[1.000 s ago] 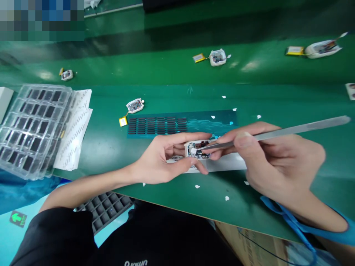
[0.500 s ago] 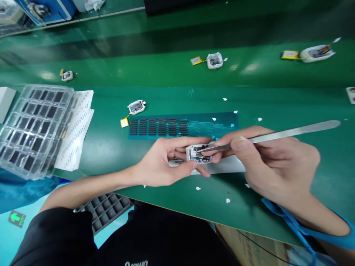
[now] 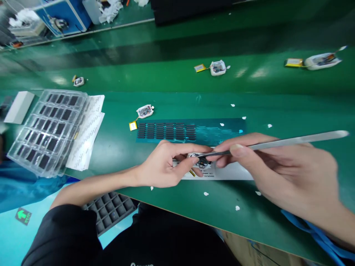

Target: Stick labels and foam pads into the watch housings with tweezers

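My left hand (image 3: 163, 166) is closed around a small white device housing (image 3: 206, 163) with a circuit board inside. Its thumb presses down on the near side of the housing, beside the tweezer tips. Metal tweezers (image 3: 299, 140) are pinched between the thumb and fingers of my right hand (image 3: 294, 171). Their tips reach into the housing, and what they touch there is hidden by my left thumb. A yellow strip (image 3: 192, 173), probably a battery edge, shows below my left fingers. Under both hands lies a white printed sheet (image 3: 233, 171).
A teal sheet with rows of black strips (image 3: 166, 131) lies beyond my hands. Similar open housings with yellow batteries (image 3: 217, 68) sit farther back. Clear compartment trays (image 3: 47, 133) rest on papers (image 3: 88, 136) at left. Small white stickers (image 3: 206, 193) dot the green table.
My left thumb has moved from the housing's edge onto its inside, by the tweezer tips. The housing appears tilted differently. The whole view has shifted slightly.
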The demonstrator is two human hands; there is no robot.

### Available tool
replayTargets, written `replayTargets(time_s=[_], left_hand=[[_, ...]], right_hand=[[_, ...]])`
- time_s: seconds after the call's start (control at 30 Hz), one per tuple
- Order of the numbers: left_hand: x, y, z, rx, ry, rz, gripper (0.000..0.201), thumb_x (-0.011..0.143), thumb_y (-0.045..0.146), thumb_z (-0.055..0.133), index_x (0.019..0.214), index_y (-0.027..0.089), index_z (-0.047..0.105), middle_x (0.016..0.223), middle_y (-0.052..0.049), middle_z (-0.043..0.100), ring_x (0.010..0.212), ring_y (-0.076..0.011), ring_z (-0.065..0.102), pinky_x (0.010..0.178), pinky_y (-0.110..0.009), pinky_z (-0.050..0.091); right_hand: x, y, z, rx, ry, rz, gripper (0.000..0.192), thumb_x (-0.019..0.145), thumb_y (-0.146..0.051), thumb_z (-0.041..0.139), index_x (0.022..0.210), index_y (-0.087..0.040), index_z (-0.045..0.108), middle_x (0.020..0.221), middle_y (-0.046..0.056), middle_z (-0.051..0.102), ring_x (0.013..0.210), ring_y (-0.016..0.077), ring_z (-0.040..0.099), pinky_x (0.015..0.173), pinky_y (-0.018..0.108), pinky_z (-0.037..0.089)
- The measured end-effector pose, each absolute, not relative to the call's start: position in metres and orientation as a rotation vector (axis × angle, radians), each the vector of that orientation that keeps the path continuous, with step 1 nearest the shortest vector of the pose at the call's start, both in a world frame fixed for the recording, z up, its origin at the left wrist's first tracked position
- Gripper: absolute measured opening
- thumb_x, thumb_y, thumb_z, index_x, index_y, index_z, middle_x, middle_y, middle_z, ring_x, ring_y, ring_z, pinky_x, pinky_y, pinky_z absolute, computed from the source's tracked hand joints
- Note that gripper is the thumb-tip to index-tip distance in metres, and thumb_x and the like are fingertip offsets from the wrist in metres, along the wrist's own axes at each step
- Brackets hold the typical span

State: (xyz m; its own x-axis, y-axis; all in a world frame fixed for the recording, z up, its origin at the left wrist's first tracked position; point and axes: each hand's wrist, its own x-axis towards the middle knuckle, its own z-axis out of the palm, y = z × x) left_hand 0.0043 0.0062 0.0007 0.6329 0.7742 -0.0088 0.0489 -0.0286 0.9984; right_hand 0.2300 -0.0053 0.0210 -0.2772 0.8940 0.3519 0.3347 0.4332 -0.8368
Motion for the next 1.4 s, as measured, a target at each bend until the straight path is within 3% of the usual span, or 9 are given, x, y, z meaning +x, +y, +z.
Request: replayTargets(time_s=[0.13, 0.2, 0.33, 0.4, 0.67, 0.9, 1.07, 1.23, 1.4], left_hand=[[-0.007, 0.010, 0.006, 1.660, 0.758, 0.688, 0.033, 0.105, 0.022, 0.054, 0.132, 0.012, 0.072, 0.098, -0.009, 0.083, 0.079, -0.0185, 0.082, 0.056, -0.020, 0.057], [-0.010, 0.014, 0.004, 1.752, 0.779, 0.754, 0.034, 0.107, 0.025, 0.054, 0.136, 0.014, 0.069, 0.090, -0.007, 0.084, 0.078, -0.0175, 0.081, 0.061, -0.023, 0.058], [-0.013, 0.026, -0.008, 2.081, 0.837, 0.943, 0.024, 0.107, 0.019, 0.052, 0.124, 0.016, 0.069, 0.114, -0.009, 0.082, 0.100, -0.0183, 0.078, 0.093, -0.033, 0.059], [-0.013, 0.032, -0.015, 2.214, 0.865, 0.912, 0.020, 0.108, 0.019, 0.050, 0.120, 0.017, 0.067, 0.123, -0.010, 0.079, 0.111, -0.0202, 0.076, 0.100, -0.036, 0.056], [-0.014, 0.042, -0.031, 2.475, 0.876, 0.666, 0.024, 0.107, 0.012, 0.041, 0.122, 0.015, 0.060, 0.133, -0.012, 0.074, 0.126, -0.0259, 0.066, 0.097, -0.042, 0.052], [-0.015, 0.044, -0.025, 2.506, 0.881, 0.539, 0.026, 0.105, 0.008, 0.043, 0.123, 0.016, 0.060, 0.126, -0.011, 0.075, 0.122, -0.0243, 0.065, 0.094, -0.038, 0.050], [-0.015, 0.045, -0.028, 2.536, 0.877, 0.538, 0.029, 0.105, 0.011, 0.041, 0.123, 0.016, 0.063, 0.130, -0.013, 0.074, 0.124, -0.0257, 0.065, 0.097, -0.042, 0.053], [-0.015, 0.035, -0.009, 2.373, 0.623, 1.005, 0.019, 0.105, 0.016, 0.048, 0.112, 0.021, 0.065, 0.123, -0.008, 0.079, 0.115, -0.0221, 0.071, 0.103, -0.042, 0.054], [-0.021, 0.051, 0.007, 1.129, 0.958, 1.037, 0.012, 0.105, 0.026, 0.053, 0.109, 0.017, 0.059, 0.097, -0.009, 0.079, 0.071, -0.0129, 0.069, 0.069, -0.028, 0.057]], right_hand=[[0.228, 0.014, 0.034, -1.046, -1.726, 0.739, 0.028, 0.105, -0.028, 0.064, 0.081, -0.029, 0.078, 0.092, -0.002, 0.080, 0.068, 0.0138, 0.075, 0.062, 0.025, 0.067], [0.228, 0.029, 0.032, -1.109, -1.799, 0.699, 0.024, 0.104, -0.030, 0.066, 0.085, -0.027, 0.080, 0.097, 0.000, 0.081, 0.076, 0.0164, 0.077, 0.067, 0.028, 0.067], [0.233, 0.055, 0.011, -1.113, -2.007, 0.667, 0.030, 0.104, -0.036, 0.062, 0.081, -0.026, 0.079, 0.097, 0.002, 0.082, 0.086, 0.0198, 0.078, 0.072, 0.032, 0.065], [0.237, 0.062, -0.001, -1.135, -2.046, 0.705, 0.031, 0.104, -0.038, 0.062, 0.081, -0.026, 0.079, 0.099, 0.001, 0.082, 0.087, 0.0209, 0.079, 0.077, 0.035, 0.065], [0.244, 0.064, -0.015, -1.077, -2.071, 0.716, 0.022, 0.104, -0.033, 0.063, 0.091, -0.030, 0.080, 0.103, -0.002, 0.082, 0.091, 0.0215, 0.079, 0.084, 0.038, 0.065], [0.235, 0.058, -0.020, -0.940, -2.121, 0.449, 0.021, 0.102, -0.023, 0.066, 0.110, -0.036, 0.079, 0.106, -0.004, 0.082, 0.086, 0.0212, 0.079, 0.069, 0.038, 0.066], [0.236, 0.059, -0.001, -0.978, -2.000, 0.239, 0.023, 0.100, -0.020, 0.070, 0.112, -0.037, 0.080, 0.108, -0.002, 0.081, 0.093, 0.0246, 0.079, 0.078, 0.042, 0.066], [0.239, 0.031, 0.013, -0.844, -2.083, 0.194, 0.056, 0.099, -0.008, 0.068, 0.141, -0.043, 0.067, 0.127, -0.005, 0.077, 0.105, 0.0244, 0.076, 0.083, 0.043, 0.066], [0.242, -0.001, 0.015, -0.878, -2.134, -0.010, 0.065, 0.098, -0.010, 0.068, 0.153, -0.043, 0.057, 0.130, -0.006, 0.074, 0.108, 0.0271, 0.075, 0.079, 0.045, 0.068]])
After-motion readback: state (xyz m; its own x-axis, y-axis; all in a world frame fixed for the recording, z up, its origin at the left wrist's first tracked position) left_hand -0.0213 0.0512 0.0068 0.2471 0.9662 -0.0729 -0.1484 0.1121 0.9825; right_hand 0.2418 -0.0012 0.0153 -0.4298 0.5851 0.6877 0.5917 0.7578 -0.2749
